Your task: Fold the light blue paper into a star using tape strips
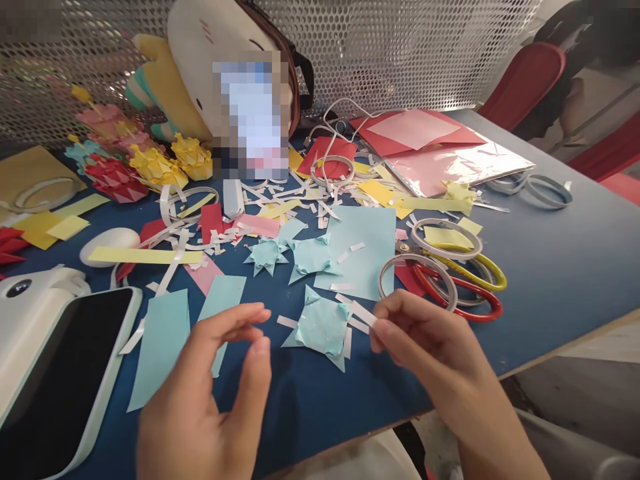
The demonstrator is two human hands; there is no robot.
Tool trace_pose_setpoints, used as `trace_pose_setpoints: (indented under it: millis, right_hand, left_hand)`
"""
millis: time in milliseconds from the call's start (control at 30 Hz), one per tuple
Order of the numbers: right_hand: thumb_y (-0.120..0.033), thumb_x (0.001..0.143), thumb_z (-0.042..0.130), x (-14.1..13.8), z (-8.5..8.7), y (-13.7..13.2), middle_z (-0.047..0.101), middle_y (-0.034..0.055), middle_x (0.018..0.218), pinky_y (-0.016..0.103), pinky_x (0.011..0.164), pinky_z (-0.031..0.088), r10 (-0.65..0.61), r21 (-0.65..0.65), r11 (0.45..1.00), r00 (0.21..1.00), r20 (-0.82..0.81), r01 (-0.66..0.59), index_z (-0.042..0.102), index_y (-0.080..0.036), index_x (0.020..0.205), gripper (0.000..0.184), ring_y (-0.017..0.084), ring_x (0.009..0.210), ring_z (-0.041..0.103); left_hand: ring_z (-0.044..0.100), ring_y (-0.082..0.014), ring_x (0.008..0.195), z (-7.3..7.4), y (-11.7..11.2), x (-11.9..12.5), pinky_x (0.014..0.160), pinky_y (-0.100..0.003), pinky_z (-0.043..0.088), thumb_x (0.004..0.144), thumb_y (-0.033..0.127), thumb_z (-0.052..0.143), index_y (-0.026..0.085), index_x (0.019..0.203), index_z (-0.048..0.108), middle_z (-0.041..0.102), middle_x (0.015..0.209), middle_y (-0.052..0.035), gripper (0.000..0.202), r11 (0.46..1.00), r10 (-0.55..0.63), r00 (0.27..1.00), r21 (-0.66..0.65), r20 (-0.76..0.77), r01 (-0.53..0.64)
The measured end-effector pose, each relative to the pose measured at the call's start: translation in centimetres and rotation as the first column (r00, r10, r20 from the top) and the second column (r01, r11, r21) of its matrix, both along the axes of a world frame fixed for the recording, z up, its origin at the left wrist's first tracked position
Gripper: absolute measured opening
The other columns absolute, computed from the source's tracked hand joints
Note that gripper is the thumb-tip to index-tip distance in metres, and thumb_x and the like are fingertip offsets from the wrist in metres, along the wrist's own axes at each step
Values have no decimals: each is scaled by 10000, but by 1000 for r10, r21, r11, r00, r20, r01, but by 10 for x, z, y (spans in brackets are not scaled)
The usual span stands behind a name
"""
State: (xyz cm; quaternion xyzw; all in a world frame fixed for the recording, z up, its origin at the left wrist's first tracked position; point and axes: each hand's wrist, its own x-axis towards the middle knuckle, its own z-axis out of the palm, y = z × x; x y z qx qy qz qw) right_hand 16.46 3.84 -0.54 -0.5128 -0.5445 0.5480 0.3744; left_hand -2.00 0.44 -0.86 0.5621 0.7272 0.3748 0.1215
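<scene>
A small white paper strip (364, 313) is pinched between the thumb and forefinger of my right hand (430, 353). Just left of it, a light blue folded paper star (324, 327) lies on the table with bits of white strip around its edges. My left hand (215, 393) hovers at the lower left, thumb and fingers apart, with nothing between them. Two smaller folded blue pieces, a star (267, 256) and a spiky one (313, 256), lie behind. A flat blue sheet (370, 233) lies beside them, and blue strips (163, 347) lie near my left hand.
Scissors with red and yellow handles (493, 303) and tape rolls (447, 239) lie right. A phone (65, 387) lies at left. Folded paper pieces (157, 167), a plush bag (195, 40) and red paper (425, 130) stand or lie at the back. Paper scraps cover the middle.
</scene>
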Motion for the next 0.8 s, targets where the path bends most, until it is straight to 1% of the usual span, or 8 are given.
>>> trace_pose_setpoints:
  millis: [67, 100, 133, 200, 267, 400, 567, 800]
  right_hand:
    - [-309, 954, 459, -3, -1, 2, 453, -50, 619, 221, 484, 273, 61, 27, 997, 980, 189, -67, 511, -214, 740, 239, 98, 547, 352]
    - [-299, 962, 429, -6, -2, 3, 443, -49, 623, 223, 489, 282, 99, 23, 994, 962, 256, -108, 483, -219, 744, 238, 105, 554, 361]
    - [-285, 966, 407, -8, -2, 3, 441, -48, 628, 225, 494, 292, 125, 17, 990, 944, 306, -137, 457, -224, 743, 236, 110, 562, 371]
    - [-246, 964, 388, -12, -2, 2, 446, -48, 624, 225, 497, 304, 135, 29, 987, 918, 374, -157, 419, -231, 732, 234, 115, 561, 384]
    - [-193, 953, 396, -15, -2, 3, 445, -56, 592, 223, 489, 300, 127, 64, 983, 897, 424, -170, 398, -233, 710, 246, 112, 535, 380]
    - [-129, 939, 426, -19, -2, 6, 447, -67, 567, 219, 486, 287, 132, 98, 974, 863, 488, -204, 388, -229, 695, 266, 104, 510, 387]
    - [-136, 941, 451, -21, -3, 9, 403, -77, 556, 224, 487, 258, 155, 76, 972, 847, 509, -224, 381, -226, 692, 274, 101, 504, 369]
    - [-138, 936, 458, -19, -3, 11, 400, -82, 553, 224, 488, 254, 193, 42, 968, 842, 503, -246, 402, -225, 700, 257, 99, 505, 371]
  left_hand:
    - [659, -183, 1016, -2, 3, 2, 814, -274, 508, 910, 417, 498, 347, 1138, 545, 690, 1098, 54, 243, 993, -85, 996, -87, -7, 84]
    - [651, -195, 1047, -3, 4, 4, 835, -293, 508, 918, 390, 494, 344, 1173, 518, 682, 1132, 37, 260, 982, -136, 991, -135, -5, 134]
    - [640, -205, 1075, -4, 5, 6, 840, -310, 510, 930, 368, 485, 344, 1209, 486, 670, 1161, 18, 280, 969, -178, 984, -179, -16, 172]
    - [619, -225, 1107, -6, 7, 11, 830, -338, 511, 949, 338, 470, 349, 1257, 432, 648, 1191, -17, 310, 945, -232, 972, -245, -28, 218]
    - [612, -239, 1095, -7, 8, 13, 809, -351, 511, 953, 334, 468, 359, 1265, 413, 643, 1176, -28, 318, 931, -261, 965, -271, -33, 243]
    - [614, -222, 1005, -8, 11, 14, 787, -335, 496, 955, 300, 454, 369, 1234, 419, 646, 1092, -4, 289, 924, -271, 962, -283, -11, 257]
    - [602, -179, 867, -6, 12, 13, 740, -288, 473, 948, 290, 459, 358, 1184, 447, 629, 979, 27, 247, 924, -244, 967, -285, 78, 256]
    - [615, -166, 860, -5, 12, 15, 793, -291, 475, 920, 270, 479, 341, 1151, 488, 631, 944, 33, 242, 933, -210, 964, -262, 161, 247]
